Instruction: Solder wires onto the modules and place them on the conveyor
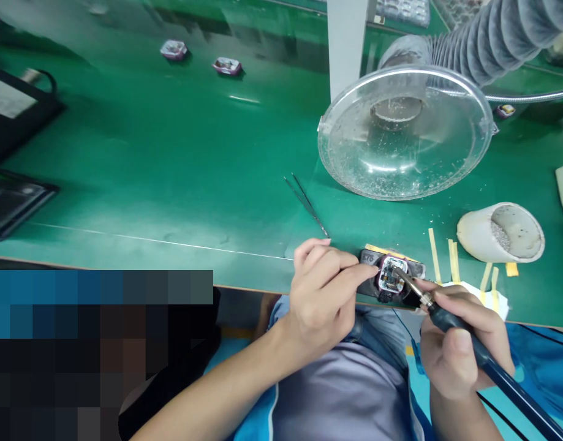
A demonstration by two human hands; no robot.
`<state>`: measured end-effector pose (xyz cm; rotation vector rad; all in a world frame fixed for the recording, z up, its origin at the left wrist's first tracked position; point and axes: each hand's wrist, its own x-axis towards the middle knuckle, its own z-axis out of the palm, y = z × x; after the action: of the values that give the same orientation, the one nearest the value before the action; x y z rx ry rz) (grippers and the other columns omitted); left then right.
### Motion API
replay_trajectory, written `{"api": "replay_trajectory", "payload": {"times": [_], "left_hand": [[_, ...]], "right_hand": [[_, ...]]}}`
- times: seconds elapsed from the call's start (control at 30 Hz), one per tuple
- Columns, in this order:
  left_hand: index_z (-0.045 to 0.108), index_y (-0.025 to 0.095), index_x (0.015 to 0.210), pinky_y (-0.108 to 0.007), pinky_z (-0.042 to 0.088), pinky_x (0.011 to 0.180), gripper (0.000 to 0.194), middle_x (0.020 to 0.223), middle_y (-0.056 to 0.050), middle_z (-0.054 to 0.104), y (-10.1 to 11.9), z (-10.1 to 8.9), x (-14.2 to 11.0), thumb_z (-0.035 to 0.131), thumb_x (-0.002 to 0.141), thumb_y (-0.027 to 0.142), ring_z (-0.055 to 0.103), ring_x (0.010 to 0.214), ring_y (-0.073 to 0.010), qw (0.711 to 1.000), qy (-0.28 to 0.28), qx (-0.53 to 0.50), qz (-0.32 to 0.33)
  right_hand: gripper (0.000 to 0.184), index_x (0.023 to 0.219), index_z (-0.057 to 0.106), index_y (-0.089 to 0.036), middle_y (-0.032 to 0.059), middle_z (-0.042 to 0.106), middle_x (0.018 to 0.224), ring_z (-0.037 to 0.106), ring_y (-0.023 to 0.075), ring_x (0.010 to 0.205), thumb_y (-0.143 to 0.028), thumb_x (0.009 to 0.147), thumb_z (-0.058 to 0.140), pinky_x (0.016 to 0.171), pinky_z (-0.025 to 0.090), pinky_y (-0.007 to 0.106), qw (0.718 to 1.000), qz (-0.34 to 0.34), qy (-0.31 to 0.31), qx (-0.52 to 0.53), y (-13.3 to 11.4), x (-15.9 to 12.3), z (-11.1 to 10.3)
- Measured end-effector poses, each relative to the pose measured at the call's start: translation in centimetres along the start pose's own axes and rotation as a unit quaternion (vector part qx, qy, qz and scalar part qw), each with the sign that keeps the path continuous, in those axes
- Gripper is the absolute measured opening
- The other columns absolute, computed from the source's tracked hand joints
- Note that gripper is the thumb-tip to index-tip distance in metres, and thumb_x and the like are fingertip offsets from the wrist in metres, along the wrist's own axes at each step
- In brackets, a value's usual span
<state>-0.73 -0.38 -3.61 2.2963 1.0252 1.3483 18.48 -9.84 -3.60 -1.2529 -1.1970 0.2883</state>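
My right hand (pixel 467 343) is closed around a soldering iron (pixel 451 321), its metal tip angled down onto a small device with an exposed circuit board (pixel 392 275). This device has a white and purple rim and sits on a dark fixture block (pixel 369 286) at the table's front edge. From the other side, my left hand (pixel 324 288) has its index fingertip against the device's left edge; the other fingers are curled and the thumb is hidden. Tweezers (pixel 311 208) lie on the green table just beyond my left hand, points facing away.
A clear round fume hood (pixel 405 165) on a grey flexible duct (pixel 474 52) stands beyond the fixture. To the right are a whitish cup (pixel 478 233) and yellow tape strips (pixel 434 254). Similar devices (pixel 227 66) lie farther back. Dark equipment (pixel 15 202) sits at left.
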Motion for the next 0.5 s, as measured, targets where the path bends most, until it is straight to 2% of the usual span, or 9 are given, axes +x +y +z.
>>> {"api": "replay_trajectory", "payload": {"times": [0.2, 0.5], "left_hand": [[0.081, 0.023, 0.114, -0.045, 0.051, 0.114, 0.037, 0.096, 0.001, 0.079, -0.02, 0.13, 0.0, 0.065, 0.102, -0.007, 0.069, 0.087, -0.0173, 1.0, 0.003, -0.006, 0.002], [0.082, 0.025, 0.113, -0.045, 0.052, 0.113, 0.035, 0.096, 0.001, 0.081, -0.05, 0.24, 0.09, 0.064, 0.103, -0.003, 0.071, 0.087, -0.0178, 1.0, 0.0, 0.008, 0.005]], "right_hand": [[0.022, 0.121, 0.084, -0.019, 0.0046, 0.076, 0.096, 0.084, 0.0316, 0.1, -0.034, 0.11, 0.071, 0.085, 0.069, 0.049, 1.0, -0.018, 0.016, 0.009, 0.32, -0.03, 0.28], [0.022, 0.118, 0.084, -0.02, 0.0048, 0.076, 0.093, 0.084, 0.0332, 0.098, -0.038, 0.11, 0.074, 0.082, 0.071, 0.052, 1.0, -0.017, 0.017, -0.012, 0.25, 0.03, 0.31]]}}
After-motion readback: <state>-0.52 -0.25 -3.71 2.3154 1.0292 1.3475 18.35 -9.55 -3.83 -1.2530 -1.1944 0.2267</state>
